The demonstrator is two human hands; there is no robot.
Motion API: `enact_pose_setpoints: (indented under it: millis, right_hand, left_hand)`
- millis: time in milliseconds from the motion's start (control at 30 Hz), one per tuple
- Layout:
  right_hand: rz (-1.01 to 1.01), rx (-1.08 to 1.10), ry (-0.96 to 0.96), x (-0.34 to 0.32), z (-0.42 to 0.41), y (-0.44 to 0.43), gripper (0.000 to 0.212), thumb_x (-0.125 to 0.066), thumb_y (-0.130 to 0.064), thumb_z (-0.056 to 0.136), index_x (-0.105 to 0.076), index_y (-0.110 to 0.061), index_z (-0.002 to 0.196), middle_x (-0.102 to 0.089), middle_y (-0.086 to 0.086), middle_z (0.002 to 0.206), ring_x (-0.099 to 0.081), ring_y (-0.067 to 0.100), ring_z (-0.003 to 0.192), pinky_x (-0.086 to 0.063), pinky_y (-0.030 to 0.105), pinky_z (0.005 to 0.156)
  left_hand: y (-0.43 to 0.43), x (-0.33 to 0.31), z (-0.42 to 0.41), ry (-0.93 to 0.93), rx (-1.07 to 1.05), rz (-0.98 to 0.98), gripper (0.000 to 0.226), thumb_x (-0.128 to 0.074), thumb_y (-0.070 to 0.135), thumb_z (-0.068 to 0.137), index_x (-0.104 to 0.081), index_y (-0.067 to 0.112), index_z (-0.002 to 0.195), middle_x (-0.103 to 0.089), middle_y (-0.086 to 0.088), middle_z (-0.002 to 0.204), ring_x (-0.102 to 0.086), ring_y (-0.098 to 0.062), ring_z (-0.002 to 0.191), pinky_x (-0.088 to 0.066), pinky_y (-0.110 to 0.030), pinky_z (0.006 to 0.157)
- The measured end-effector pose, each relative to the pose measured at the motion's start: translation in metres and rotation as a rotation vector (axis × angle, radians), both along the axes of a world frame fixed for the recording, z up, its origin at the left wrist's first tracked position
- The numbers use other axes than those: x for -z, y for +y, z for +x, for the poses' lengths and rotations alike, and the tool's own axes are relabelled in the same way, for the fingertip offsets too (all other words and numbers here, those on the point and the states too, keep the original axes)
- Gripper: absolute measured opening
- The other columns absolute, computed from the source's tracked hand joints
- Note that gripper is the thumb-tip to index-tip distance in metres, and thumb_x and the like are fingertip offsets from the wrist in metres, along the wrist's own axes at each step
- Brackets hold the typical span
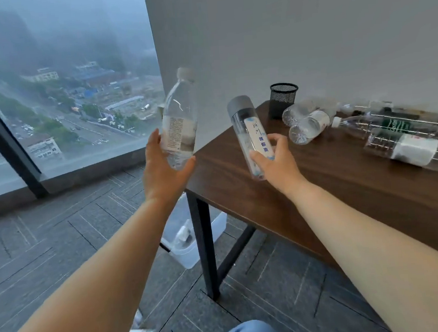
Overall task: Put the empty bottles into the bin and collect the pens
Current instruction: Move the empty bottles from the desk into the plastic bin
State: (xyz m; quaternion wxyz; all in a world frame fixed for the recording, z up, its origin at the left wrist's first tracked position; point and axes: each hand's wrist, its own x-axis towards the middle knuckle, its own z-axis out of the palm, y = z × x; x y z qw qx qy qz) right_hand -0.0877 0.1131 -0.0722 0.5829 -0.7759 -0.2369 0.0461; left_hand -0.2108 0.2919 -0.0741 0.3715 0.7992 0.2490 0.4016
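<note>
Each hand grips one bottle — left hand, right hand — best lowered over the bin before release.

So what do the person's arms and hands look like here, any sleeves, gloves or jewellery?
Both forearms are bare to the frame edge, with no sleeves in view. The left hand and right hand wear no gloves, and no rings, watch or bracelets are visible.
</note>
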Motion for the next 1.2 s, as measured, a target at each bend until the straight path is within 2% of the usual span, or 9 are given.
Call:
enact_pose_setpoints:
  millis: [133,367,467,567,733,900,1000,1067,1200]
  right_hand:
    - [0.048,-0.034,0.077,-0.009,-0.024,0.015,0.05,-0.06,-0.022,0.089,-0.032,-0.014,0.129,-0.049,0.004,0.117,-0.055,0.017,0.099,-0.047,0.016,0.061]
    - [0.054,-0.179,0.233,-0.015,-0.003,0.09,0.047,-0.053,-0.017,0.09,-0.029,-0.015,0.13,-0.047,0.007,0.122,-0.053,0.019,0.103,-0.046,0.022,0.071]
    - [0.045,-0.156,0.295,-0.011,0.02,0.135,0.052,-0.055,-0.028,0.091,-0.03,-0.017,0.134,-0.047,0.006,0.118,-0.056,0.018,0.097,-0.049,0.023,0.066]
    - [0.039,-0.196,0.48,-0.002,0.045,0.178,0.039,-0.051,-0.038,0.093,-0.038,-0.024,0.127,-0.042,0.006,0.125,-0.054,0.029,0.114,-0.056,0.031,0.066]
    - [-0.042,-0.234,0.663,0.007,0.078,0.228,0.028,-0.045,-0.041,0.096,-0.044,-0.025,0.12,-0.046,0.006,0.116,-0.058,0.035,0.109,-0.056,0.025,0.048]
    - [-0.216,-0.227,0.67,0.014,0.088,0.272,0.049,-0.048,-0.04,0.095,-0.039,-0.022,0.139,-0.03,0.007,0.151,-0.041,0.031,0.132,-0.054,0.045,0.083]
    - [-0.335,-0.347,0.652,0.022,0.089,0.284,0.068,-0.041,-0.053,0.094,-0.011,-0.031,0.151,-0.004,-0.002,0.161,-0.01,0.029,0.147,-0.029,0.061,0.106]
    - [-0.354,-0.416,0.647,0.026,0.09,0.288,0.072,-0.035,-0.059,0.092,0.001,-0.037,0.15,0.009,-0.006,0.161,0.005,0.03,0.148,-0.013,0.065,0.11]
    - [-0.34,-0.363,0.521,0.036,0.098,0.29,0.063,-0.035,-0.054,0.095,-0.013,-0.032,0.151,-0.012,-0.003,0.16,-0.022,0.032,0.143,-0.027,0.055,0.109]
  left_hand:
    - [0.015,-0.009,-0.029,0.028,-0.015,-0.088,0.082,-0.074,0.027,0.073,-0.025,0.017,0.138,-0.049,-0.003,0.132,-0.057,-0.017,0.104,-0.044,-0.029,0.086]
    - [0.068,0.009,-0.033,0.084,-0.185,-0.164,0.07,-0.073,0.026,0.076,-0.031,0.007,0.129,-0.038,-0.013,0.133,-0.046,-0.017,0.098,-0.038,-0.025,0.081]
    - [0.104,0.02,-0.01,0.1,-0.222,-0.189,0.068,-0.073,0.027,0.077,-0.032,0.007,0.128,-0.04,-0.012,0.132,-0.047,-0.017,0.1,-0.037,-0.025,0.081]
    - [0.141,0.032,0.017,0.117,-0.252,-0.202,0.067,-0.071,0.033,0.078,-0.036,0.01,0.13,-0.046,-0.01,0.13,-0.052,-0.022,0.108,-0.037,-0.027,0.081]
    - [0.179,0.055,0.046,0.173,-0.228,-0.185,0.064,-0.068,0.035,0.08,-0.038,0.012,0.132,-0.051,-0.006,0.127,-0.048,-0.014,0.1,-0.036,-0.027,0.079]
    - [0.207,0.072,0.059,0.244,-0.223,-0.238,0.066,-0.068,0.039,0.078,-0.039,0.016,0.132,-0.053,-0.006,0.126,-0.054,-0.019,0.1,-0.044,-0.032,0.077]
    - [0.221,0.075,0.068,0.313,-0.177,-0.24,0.068,-0.069,0.038,0.078,-0.038,0.014,0.134,-0.051,-0.008,0.129,-0.053,-0.022,0.106,-0.042,-0.031,0.08]
    - [0.227,0.075,0.074,0.373,-0.14,-0.229,0.069,-0.068,0.037,0.079,-0.037,0.013,0.135,-0.05,-0.01,0.13,-0.053,-0.023,0.106,-0.042,-0.03,0.08]
    - [0.238,0.086,0.087,0.535,-0.107,-0.24,0.068,-0.07,0.041,0.074,-0.041,0.014,0.13,-0.056,-0.009,0.12,-0.059,-0.023,0.094,-0.053,-0.037,0.081]
